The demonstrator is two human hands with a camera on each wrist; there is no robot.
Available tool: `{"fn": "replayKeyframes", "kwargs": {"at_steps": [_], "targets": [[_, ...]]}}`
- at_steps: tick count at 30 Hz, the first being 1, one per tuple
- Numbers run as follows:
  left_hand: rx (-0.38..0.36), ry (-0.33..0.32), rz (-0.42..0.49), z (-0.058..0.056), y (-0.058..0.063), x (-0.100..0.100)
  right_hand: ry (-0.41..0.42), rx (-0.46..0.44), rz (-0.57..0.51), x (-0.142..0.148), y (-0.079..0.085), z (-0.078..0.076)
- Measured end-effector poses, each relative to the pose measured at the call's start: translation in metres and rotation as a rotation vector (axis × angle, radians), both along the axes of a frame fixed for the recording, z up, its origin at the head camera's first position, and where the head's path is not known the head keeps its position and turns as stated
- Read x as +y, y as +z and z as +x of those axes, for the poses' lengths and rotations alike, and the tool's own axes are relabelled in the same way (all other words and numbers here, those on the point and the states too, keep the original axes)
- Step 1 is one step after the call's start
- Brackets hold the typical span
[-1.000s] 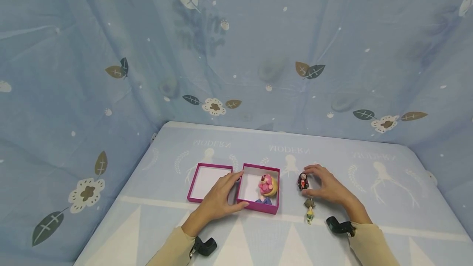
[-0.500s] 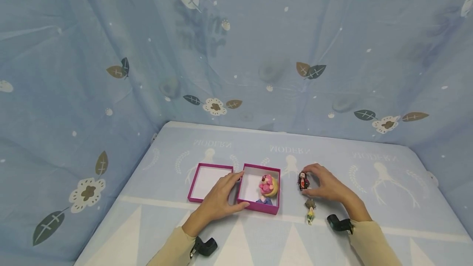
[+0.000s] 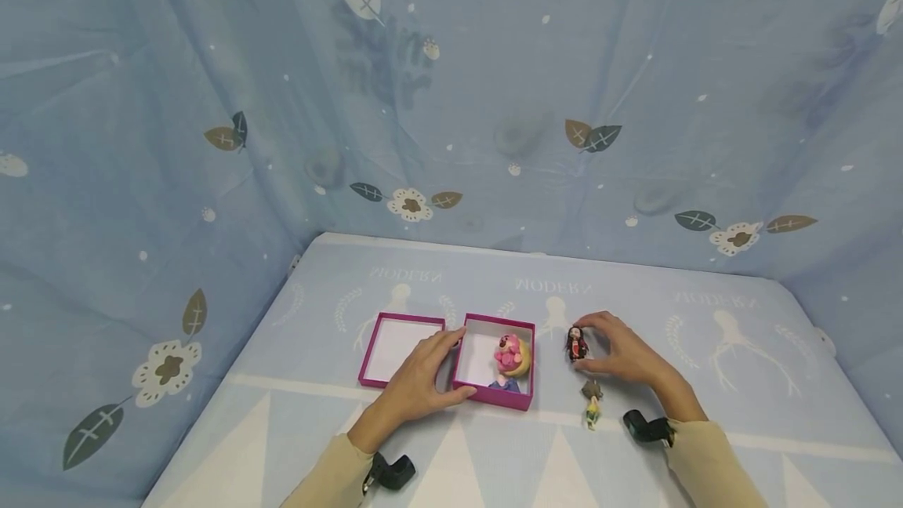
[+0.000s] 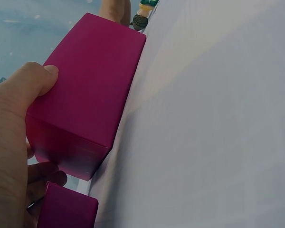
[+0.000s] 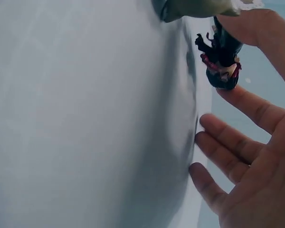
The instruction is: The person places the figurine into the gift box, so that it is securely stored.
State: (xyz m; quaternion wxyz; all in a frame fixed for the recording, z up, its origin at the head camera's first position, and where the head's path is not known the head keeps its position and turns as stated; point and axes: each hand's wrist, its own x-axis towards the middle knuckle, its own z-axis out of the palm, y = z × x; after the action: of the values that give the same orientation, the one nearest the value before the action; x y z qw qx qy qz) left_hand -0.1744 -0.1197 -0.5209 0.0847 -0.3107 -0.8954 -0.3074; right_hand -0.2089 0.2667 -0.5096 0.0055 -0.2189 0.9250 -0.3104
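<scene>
A magenta box point(image 3: 497, 398) with a white inside sits open on the table. My left hand point(image 3: 415, 382) holds it, the thumb on its front wall point(image 4: 95, 71) and the fingers at its left side. Inside lie a pink bear figurine point(image 3: 508, 354) with a yellow part and a blue piece point(image 3: 505, 384) at the front. Right of the box, my right hand point(image 3: 624, 353) pinches a long-haired figurine point(image 3: 576, 345) in black and red between thumb and forefinger. In the right wrist view that figurine point(image 5: 222, 61) appears head down, with the other fingers spread.
The box lid point(image 3: 367, 353), white inside with a magenta rim, lies left of the box. A small figurine point(image 3: 592, 406) in yellow and green lies in front of my right hand. Blue patterned cloth point(image 3: 451, 100) hangs behind the table.
The long-haired figurine has turned a little in my right fingers and shifted slightly left. My left hand, the box and the lid have stayed in place.
</scene>
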Motion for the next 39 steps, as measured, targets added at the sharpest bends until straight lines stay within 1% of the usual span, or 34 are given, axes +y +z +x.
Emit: {"fn": "replayKeyframes", "kwargs": {"at_steps": [6,11,17,25,27,39], "targets": [[0.016,0.004,-0.004,0.001,0.000,0.000,0.010,0.029,0.000,-0.003,0.009,0.001],[0.022,-0.002,-0.001,0.000,0.002,0.000,0.010,0.018,-0.018,-0.007,0.015,-0.001],[0.005,0.003,-0.003,0.000,0.002,0.000,0.022,0.004,-0.023,-0.015,0.026,-0.003],[0.005,0.000,-0.001,0.001,0.002,0.001,0.028,-0.078,-0.039,-0.030,0.034,-0.001],[0.006,0.000,-0.001,0.001,0.002,0.001,0.029,-0.086,-0.034,-0.033,0.036,0.000],[0.010,-0.002,0.000,0.000,0.001,0.000,0.086,-0.050,-0.059,-0.047,0.049,0.000]]}}
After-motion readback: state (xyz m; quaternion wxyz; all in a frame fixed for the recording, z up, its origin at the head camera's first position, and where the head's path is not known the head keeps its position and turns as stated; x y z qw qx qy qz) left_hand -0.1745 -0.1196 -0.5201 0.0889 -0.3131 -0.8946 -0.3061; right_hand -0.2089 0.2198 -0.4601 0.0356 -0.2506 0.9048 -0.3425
